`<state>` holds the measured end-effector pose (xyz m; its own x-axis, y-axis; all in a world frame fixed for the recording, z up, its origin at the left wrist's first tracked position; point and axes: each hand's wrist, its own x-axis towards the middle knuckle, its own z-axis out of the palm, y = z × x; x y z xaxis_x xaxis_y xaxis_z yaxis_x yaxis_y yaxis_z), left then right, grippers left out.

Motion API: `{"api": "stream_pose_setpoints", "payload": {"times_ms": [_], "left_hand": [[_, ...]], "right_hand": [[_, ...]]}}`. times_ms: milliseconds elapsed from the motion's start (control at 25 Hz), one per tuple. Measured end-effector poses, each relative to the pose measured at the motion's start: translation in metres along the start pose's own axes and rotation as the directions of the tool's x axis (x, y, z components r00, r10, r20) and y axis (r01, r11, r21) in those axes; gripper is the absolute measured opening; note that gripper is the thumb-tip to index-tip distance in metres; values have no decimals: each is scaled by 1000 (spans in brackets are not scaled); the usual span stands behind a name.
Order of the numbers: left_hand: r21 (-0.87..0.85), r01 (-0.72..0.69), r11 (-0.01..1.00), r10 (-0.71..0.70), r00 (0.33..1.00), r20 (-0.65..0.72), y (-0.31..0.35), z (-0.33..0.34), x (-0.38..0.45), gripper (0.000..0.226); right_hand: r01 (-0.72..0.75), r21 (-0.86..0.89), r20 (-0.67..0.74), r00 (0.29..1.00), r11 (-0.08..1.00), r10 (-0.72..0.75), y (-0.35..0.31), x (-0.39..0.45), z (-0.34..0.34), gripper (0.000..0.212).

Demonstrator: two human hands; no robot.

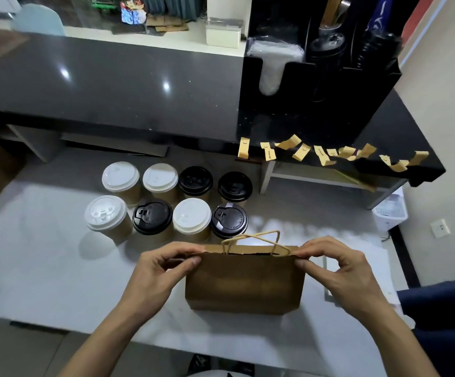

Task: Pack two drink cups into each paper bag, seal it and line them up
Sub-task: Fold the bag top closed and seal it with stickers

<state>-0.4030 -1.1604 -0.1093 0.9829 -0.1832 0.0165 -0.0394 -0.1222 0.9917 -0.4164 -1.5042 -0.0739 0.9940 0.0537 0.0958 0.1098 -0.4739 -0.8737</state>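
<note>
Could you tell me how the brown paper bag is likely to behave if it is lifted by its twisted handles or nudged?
The paper bag stands upright on its flat base, so a gentle nudge would probably slide rather than tip it. Its thin paper walls likely crease easily where the left hand and right hand pinch the top corners. Its contents are hidden, so weight is unclear.

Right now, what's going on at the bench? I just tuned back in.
A person is standing a brown paper bag upright on the white table, the left hand and right hand each pinching a top corner of it. Whether anything is inside cannot be seen. Eight lidded cups, four with white lids and four with black, wait in two rows behind the bag. Yellow stickers hang along the edge of the black counter.
</note>
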Motion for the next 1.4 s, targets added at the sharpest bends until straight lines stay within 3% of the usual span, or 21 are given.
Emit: {"api": "stream_pose_setpoints", "payload": {"times_ms": [320, 480, 560, 680, 800, 920, 1040, 1240, 1400], "left_hand": [[62, 1, 998, 2, 999, -43, 6, -1, -7, 18], [101, -15, 995, 19, 999, -37, 7, -2, -6, 19], [109, -19, 994, 23, 999, -39, 7, -1, -7, 19], [121, -30, 992, 36, 999, -40, 7, -2, -9, 19], [125, -26, 992, 33, 998, -49, 9, -4, -12, 19], [133, -21, 991, 30, 997, -66, 10, -7, -15, 20], [130, -17, 991, 26, 997, -67, 11, -9, -19, 20], [124, -5, 992, 12, 998, -58, 11, -11, -23, 20], [128, -2, 992, 9, 998, -57, 11, -12, -23, 21]], "right_hand": [[-40, -105, 74, 996, 994, 48, -15, 15, -7, 34], [-116, 37, -19, 993, 993, 116, -45, 53, 1, 21], [-229, 142, -14, 972, 963, 233, -56, 80, 16, 20], [-506, 335, 112, 859, 795, 500, -65, 120, 43, 26], [-622, 545, 271, 766, 562, 583, -73, 148, 68, 42], [-615, 688, 301, 725, 386, 619, -78, 167, 87, 49], [-586, 753, 276, 696, 301, 663, -83, 179, 99, 47], [-513, 817, 179, 659, 262, 731, -97, 192, 109, 35], [-516, 791, 78, 618, 329, 783, -105, 200, 114, 15]]}}
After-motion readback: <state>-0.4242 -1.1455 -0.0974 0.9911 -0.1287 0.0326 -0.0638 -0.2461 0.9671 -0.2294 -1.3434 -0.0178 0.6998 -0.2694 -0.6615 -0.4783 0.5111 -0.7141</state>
